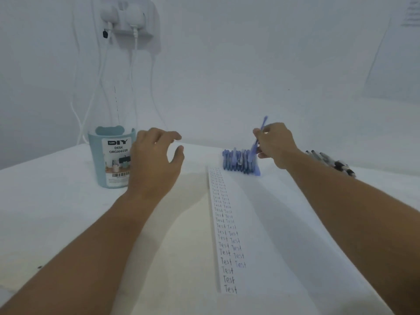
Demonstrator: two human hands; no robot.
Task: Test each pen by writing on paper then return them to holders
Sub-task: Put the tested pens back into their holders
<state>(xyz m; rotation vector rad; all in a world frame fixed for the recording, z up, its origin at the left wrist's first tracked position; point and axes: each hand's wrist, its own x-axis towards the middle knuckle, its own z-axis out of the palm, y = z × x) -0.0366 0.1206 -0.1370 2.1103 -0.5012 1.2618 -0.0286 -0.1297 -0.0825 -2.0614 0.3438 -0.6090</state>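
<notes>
Paper (261, 223) lined with "Test" on the table (68, 212), blue pens (238, 162) piled at its far end, right hand (276, 144) above them pinching one pen (258, 139), left hand (156, 160) spread left of paper, holder (109, 160) beyond, black pens (331, 163) far right.

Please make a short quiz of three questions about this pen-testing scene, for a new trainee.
1. True or false: the right hand pinches a blue pen.
2. What stands beside the left hand? A) stapler B) desk organizer C) mug
3. Which word is written again and again on the paper?

Key: 1 true; 2 B; 3 "Test".
</notes>
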